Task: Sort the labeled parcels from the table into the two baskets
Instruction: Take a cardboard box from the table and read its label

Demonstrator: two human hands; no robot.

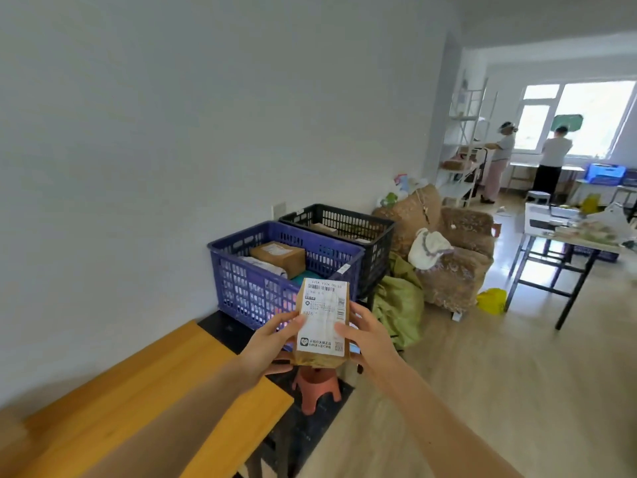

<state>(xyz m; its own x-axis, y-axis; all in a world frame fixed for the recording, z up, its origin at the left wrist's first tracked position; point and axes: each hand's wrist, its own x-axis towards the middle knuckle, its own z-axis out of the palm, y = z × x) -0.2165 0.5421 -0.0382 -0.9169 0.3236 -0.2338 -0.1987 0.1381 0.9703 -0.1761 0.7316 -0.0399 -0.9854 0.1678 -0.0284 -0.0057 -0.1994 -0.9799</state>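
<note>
— Your left hand (272, 343) is closest, reaching in over the wooden table (138, 391). Its thumb lies along the left edge of the parcel (324, 326) and its fingers curl underneath. What's the other side doing?

— Your right hand (368, 334) grips the opposite edge, thumb on the white label (322, 319). So you've got the brown parcel up in the air in both hands, upright, label facing you, past the table's end and in front of the blue basket (241, 281).

— And the baskets?

— 2 of them, side by side on a dark low table (224, 329). The blue one is nearer and has a brown box (279, 257) and a grey packet in it. The black basket (375, 236) sits right against its far side. An orange stool (317, 384) is under your hands. Further right are a green sack (400, 305) and a brown armchair (458, 263), with 2 people by the window.
</note>
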